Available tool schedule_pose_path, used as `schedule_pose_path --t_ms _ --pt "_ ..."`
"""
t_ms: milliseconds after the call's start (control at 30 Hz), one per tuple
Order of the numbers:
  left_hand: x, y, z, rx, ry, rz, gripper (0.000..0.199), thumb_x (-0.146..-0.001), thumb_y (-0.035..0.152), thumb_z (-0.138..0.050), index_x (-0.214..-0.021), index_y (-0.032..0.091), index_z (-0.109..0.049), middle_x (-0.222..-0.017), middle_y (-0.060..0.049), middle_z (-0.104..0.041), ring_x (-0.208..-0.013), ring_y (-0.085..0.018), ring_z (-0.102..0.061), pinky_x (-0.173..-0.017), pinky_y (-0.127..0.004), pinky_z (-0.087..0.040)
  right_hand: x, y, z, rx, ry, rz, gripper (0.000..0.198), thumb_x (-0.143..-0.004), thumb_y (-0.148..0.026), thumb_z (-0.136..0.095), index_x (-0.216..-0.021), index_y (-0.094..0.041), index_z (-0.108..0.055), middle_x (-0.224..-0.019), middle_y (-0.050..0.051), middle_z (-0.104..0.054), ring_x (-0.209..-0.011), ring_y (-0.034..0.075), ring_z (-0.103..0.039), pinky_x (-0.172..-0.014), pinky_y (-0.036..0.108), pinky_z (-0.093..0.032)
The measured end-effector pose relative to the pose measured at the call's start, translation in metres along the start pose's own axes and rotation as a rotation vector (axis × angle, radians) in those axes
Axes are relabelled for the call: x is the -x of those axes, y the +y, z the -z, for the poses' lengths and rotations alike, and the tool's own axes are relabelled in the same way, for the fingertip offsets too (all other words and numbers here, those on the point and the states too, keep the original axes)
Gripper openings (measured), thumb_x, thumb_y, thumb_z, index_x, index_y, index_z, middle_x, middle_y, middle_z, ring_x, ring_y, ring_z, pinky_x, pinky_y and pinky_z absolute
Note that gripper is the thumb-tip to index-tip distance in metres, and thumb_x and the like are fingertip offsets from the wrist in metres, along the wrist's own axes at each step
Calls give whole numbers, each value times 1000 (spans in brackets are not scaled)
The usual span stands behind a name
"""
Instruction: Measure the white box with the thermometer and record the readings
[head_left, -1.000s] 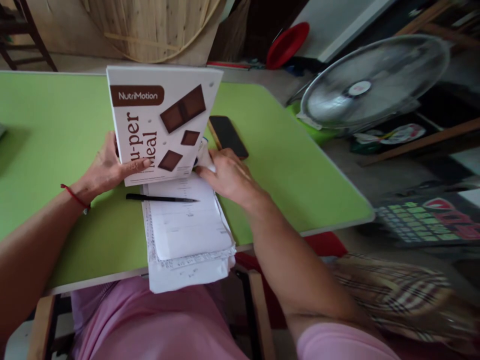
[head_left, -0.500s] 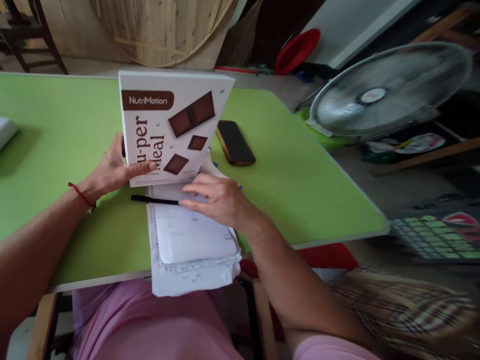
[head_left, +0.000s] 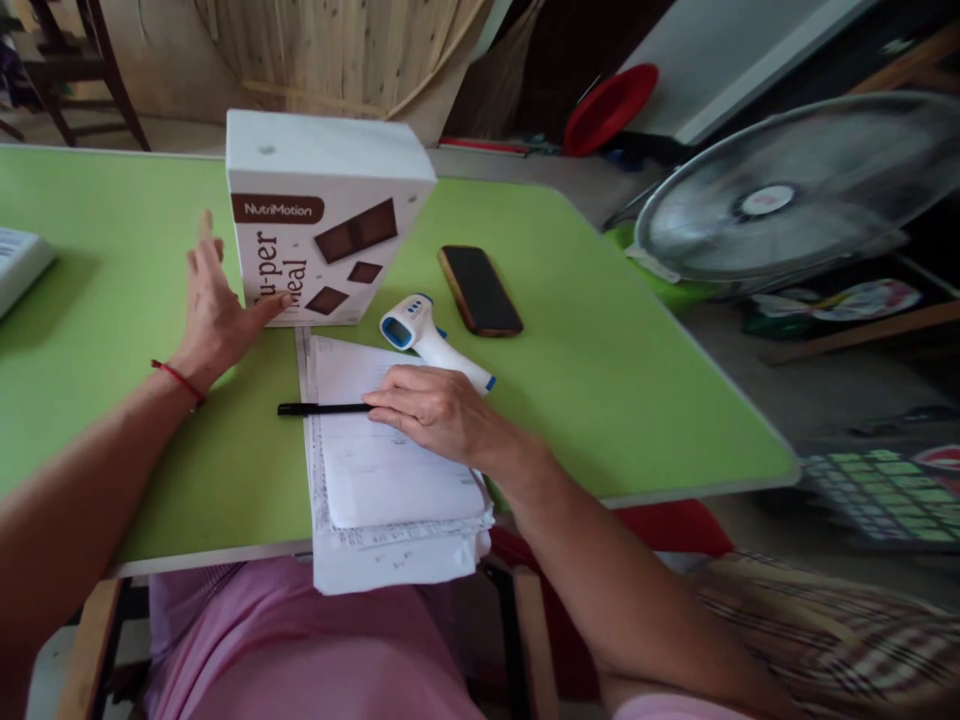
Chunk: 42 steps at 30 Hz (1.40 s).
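the box stands upright; the pen is in your grasp
your left hand is spread, thumb over the box's face, contact unclear; apart from it, your right hand pinches the pen, level across the papers, with the thermometer just beyond.

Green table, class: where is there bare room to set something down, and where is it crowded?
Right of the phone and thermometer, the green table is bare out to its right edge. Another bare patch lies between the white object at far left and the left hand. The middle is crowded: box, papers, pen and right hand sit close together.
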<state>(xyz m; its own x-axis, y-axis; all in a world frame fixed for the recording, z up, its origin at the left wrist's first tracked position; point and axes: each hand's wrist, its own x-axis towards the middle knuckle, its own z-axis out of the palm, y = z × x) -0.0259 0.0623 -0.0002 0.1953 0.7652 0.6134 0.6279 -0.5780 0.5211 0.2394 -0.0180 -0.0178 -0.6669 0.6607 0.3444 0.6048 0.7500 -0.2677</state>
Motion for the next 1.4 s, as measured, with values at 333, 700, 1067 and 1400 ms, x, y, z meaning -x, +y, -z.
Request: schedule_pose_path --t_ms 333,700,1067,1400 --pt "14 58 4 -284 -606 -299 23 -85 35 -60 -100 17 -65 -58 1 -56 -54 -14 -54 -50 -25 -34 -2 -9 7 258 12 167 16 -84 -12 -51 -75 -16 -65 -72 4 -63 -67 16 -57 -60 29 -44" --pt "16 79 6 -481 -1093 -134 42 -90 38 -50 -126 17 -53 -71 -7 -65 -72 -25 -64 -54 -29 -36 -32 -21 29 -575 424 -332 7 -79 -20 -54 -84 -19 -59 -67 -2 -64 -59 11 -60 -57 26 -49" --pt "27 93 3 -580 -1073 -168 36 -94 32 -45 -124 11 -49 -75 -12 -68 -73 -29 -68 -53 -30 -37 -43 -8 -36 -687 542 -536 7 -72 -27 -56 -71 -21 -51 -57 -5 -51 -52 10 -46 -50 26 -40" --pt "27 103 6 -621 -1077 -110 36 -95 33 -47 -117 5 -51 -74 -13 -68 -75 -30 -68 -56 -32 -39 -45 -13 -32 -461 477 -415 10 -76 -26 -55 -68 -22 -51 -63 -3 -57 -59 12 -51 -58 27 -43"
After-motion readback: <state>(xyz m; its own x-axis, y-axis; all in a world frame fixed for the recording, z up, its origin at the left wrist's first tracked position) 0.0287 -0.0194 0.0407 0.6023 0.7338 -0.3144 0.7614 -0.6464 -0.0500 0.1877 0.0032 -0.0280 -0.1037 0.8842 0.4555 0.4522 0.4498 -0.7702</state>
